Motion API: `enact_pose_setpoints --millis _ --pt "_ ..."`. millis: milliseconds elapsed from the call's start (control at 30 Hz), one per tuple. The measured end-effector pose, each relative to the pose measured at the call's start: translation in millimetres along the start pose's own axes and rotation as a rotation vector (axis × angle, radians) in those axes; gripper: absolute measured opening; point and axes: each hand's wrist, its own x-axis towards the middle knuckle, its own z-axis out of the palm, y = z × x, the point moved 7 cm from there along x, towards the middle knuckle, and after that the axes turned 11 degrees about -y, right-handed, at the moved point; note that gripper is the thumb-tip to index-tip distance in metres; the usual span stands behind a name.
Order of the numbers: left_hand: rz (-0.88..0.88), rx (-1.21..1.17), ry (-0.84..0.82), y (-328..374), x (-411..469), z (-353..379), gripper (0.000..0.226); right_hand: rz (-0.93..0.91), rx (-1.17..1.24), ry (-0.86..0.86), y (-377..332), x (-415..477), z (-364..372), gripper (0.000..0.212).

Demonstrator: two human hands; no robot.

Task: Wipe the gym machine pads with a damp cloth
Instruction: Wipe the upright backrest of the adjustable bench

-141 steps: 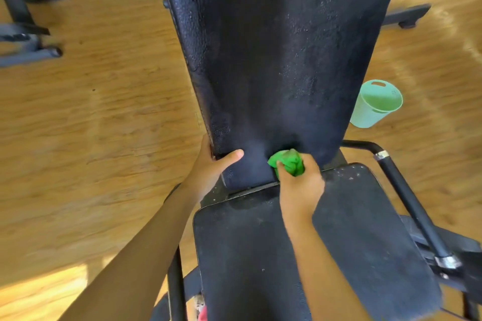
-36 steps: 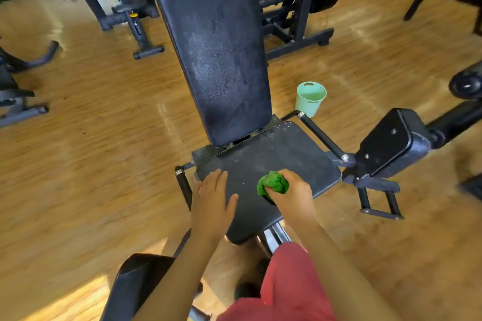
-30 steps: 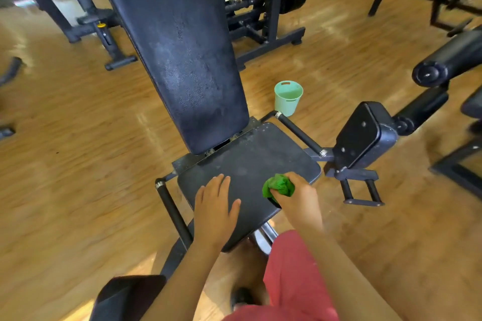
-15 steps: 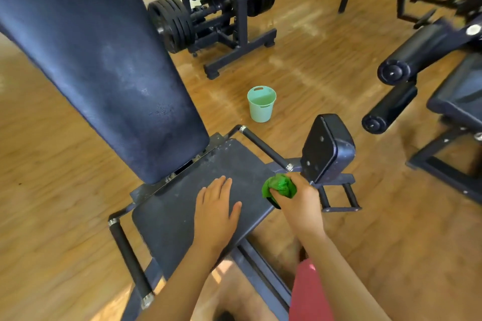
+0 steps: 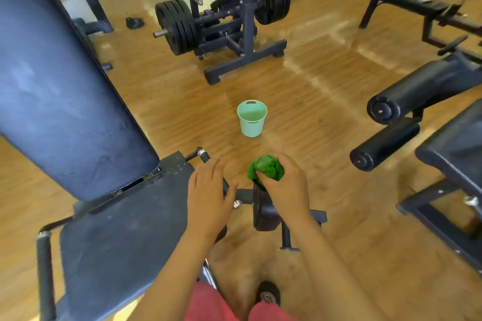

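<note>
**Green cloth bunched in the right hand above a small side pad**

The right hand (image 5: pixel 284 190) is closed around a crumpled green cloth (image 5: pixel 266 170), which bulges out of the far side of the fist. Hand and cloth sit over a small dark side pad (image 5: pixel 264 214) fixed to the right of the machine's seat; whether the cloth actually touches that pad cannot be told, since the hand covers the spot.

The left hand (image 5: pixel 208 195) is open, fingers spread flat and pointing away, palm down over the right edge of the seat pad (image 5: pixel 117 237) and the black handle bar (image 5: pixel 206 156) that runs along it. It grips nothing.

The seat pad fills the near left, dull and dusty. Rising from its far edge is the tall back pad (image 5: pixel 57 91), tilted and taking up most of the left side.

On the wooden floor (image 5: pixel 326 81), a little beyond the hands, stands a pale green bucket (image 5: pixel 251 118), upright and apart from the machine. Farther off is a weight machine (image 5: pixel 221 23) loaded with black plates. To the right are two black roller pads (image 5: pixel 407 117) of another machine, and a bench (image 5: pixel 407 2) at the far right.

At the bottom edge, red shorts (image 5: pixel 214 305) and one shoe (image 5: pixel 267 293) show.
</note>
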Motion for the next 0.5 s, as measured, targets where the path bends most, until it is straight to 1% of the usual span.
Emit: enact_pose_setpoints --millis 100,333,500 --pt "0.021 0.008 0.006 23.6 2.5 4.8 0.057 0.009 0.03 0.003 13.3 -2.7 -17.1 0.015" --pt "0.095 0.014 -0.01 62.7 14.9 13.3 0.056 0.115 0.076 0.001 41.7 -4.0 -54.6 0.016" --pt "0.109 0.032 -0.084 85.7 19.2 27.5 0.06 0.177 -0.005 0.04 59.0 -9.5 -80.9 0.015"
